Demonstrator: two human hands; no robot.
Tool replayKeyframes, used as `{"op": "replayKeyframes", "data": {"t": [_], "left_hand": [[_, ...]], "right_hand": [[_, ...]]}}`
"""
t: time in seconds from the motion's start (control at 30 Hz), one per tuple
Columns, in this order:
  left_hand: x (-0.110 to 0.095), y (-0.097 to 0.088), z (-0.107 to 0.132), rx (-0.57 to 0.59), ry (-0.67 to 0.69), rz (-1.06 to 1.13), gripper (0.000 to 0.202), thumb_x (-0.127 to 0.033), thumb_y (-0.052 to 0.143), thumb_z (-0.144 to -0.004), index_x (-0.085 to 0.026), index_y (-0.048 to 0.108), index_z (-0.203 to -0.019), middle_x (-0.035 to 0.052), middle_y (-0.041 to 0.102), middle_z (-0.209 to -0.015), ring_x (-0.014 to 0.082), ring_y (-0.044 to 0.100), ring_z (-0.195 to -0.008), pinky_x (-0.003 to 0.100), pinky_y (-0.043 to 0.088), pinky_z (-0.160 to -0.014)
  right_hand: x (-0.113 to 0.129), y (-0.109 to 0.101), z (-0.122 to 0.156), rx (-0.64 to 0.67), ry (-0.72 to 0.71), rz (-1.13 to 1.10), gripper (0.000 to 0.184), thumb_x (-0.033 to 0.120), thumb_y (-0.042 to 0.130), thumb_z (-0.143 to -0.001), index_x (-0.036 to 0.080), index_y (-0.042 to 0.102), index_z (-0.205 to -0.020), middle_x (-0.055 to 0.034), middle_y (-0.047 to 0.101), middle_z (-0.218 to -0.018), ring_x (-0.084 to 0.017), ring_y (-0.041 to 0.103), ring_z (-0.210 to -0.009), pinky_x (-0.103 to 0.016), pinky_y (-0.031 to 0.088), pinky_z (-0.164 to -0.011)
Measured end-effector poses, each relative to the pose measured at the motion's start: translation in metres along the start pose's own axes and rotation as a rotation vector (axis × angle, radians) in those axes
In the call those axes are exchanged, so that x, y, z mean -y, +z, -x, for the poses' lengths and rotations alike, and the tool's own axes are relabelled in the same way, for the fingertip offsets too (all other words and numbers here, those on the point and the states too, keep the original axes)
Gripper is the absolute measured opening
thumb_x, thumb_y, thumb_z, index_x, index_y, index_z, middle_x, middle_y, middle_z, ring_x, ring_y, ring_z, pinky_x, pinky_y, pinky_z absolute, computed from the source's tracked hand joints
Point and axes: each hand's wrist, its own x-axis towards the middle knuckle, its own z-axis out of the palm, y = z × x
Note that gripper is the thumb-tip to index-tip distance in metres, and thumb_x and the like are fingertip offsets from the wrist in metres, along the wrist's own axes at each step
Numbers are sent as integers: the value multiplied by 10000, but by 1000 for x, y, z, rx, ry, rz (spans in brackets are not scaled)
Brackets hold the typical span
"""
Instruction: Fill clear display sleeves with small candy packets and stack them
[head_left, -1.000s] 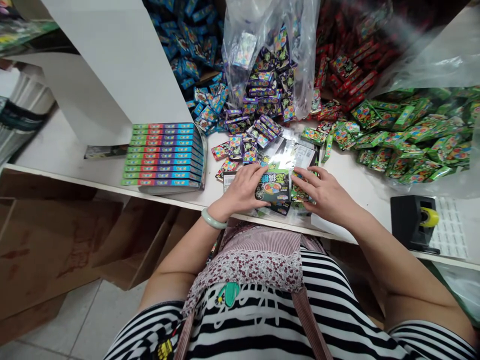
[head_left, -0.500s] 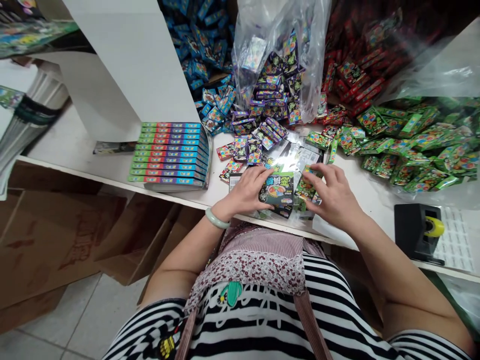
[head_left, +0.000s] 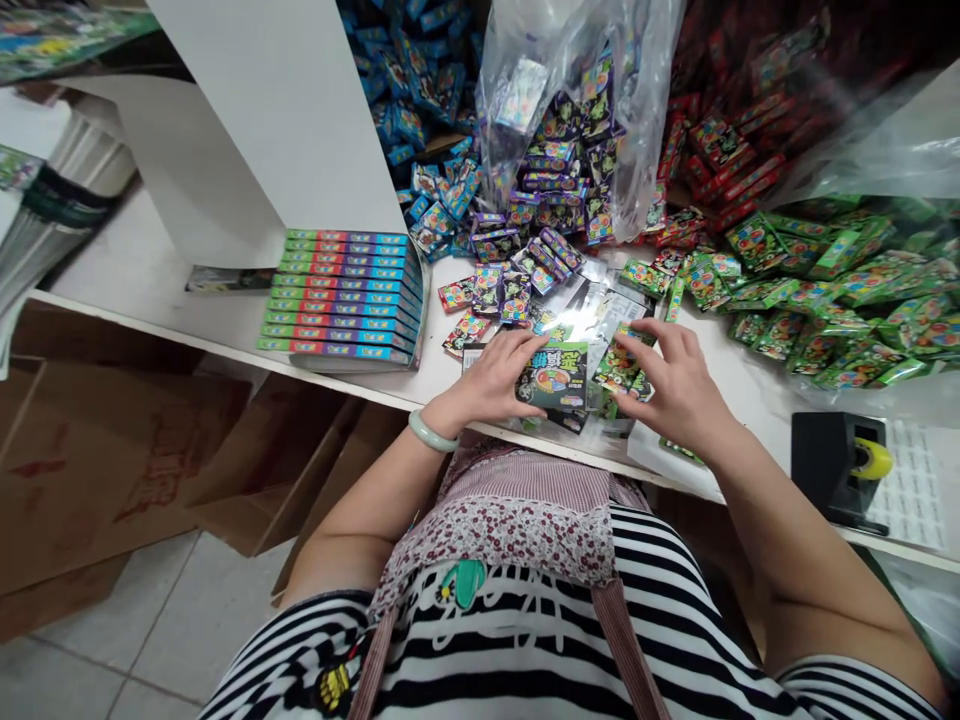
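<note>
Now a black-and-green carton (head_left: 553,378) is clasped by the curled left hand (head_left: 491,382). A green packet (head_left: 621,362) is held by the half-open right hand (head_left: 681,388) near the desk's (head_left: 131,262) edge.

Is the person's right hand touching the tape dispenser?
No, the right hand has its fingers at a small green box, while the tape dispenser stands apart from it.

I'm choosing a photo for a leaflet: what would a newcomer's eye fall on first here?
Probably the heaps of small packets first, blue, purple, red and green, across the top and right. Next, the colour-striped stack left of centre. Then, in the middle, the left hand holding a dark box and the right hand touching a green packet.
</note>
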Motion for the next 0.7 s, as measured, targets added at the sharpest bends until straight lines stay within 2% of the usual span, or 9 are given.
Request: {"op": "replayKeyframes", "data": {"t": [0.13, 0.3, 0.53, 0.7], "left_hand": [[-1, 3, -1, -45, 27, -18, 1098, -751, 700, -712, -143, 292, -1530, 214, 473, -1374, 379, 479, -1274, 546, 427, -1091], [-1, 6, -3, -33, -7, -41, 1098, -743, 707, -712, -163, 283, -1541, 207, 472, -1380, 385, 477, -1279, 561, 407, -1103], [-5, 9, -3, -3, -11, 14, 1101, -736, 719, -704, -171, 279, -1541, 208, 478, -1388, 378, 478, -1288, 557, 420, -1096], [-9, 11, 1, 17, -24, 23, 1069, -726, 714, -711, -161, 314, -1526, 214, 471, -1413, 392, 452, -1320, 578, 392, -1115]], "right_hand": [[3, 0, -2, 39, -39, -25, 636, 281, 682, -820, 230, 463, -1415, -172, 498, -1358, -369, 456, -1217, -587, 435, -1014], [5, 2, -1, 118, -138, -63, 606, 260, 680, -830, 216, 463, -1394, -180, 519, -1351, -355, 479, -1175, -568, 464, -992], [4, -5, 1, 150, -96, -167, 649, 320, 718, -810, 250, 455, -1399, -160, 528, -1296, -342, 511, -1170, -556, 483, -975], [2, 6, -1, 187, -98, -335, 760, 304, 695, -839, 285, 315, -1496, -146, 467, -1415, -321, 464, -1313, -549, 451, -1058]]}}
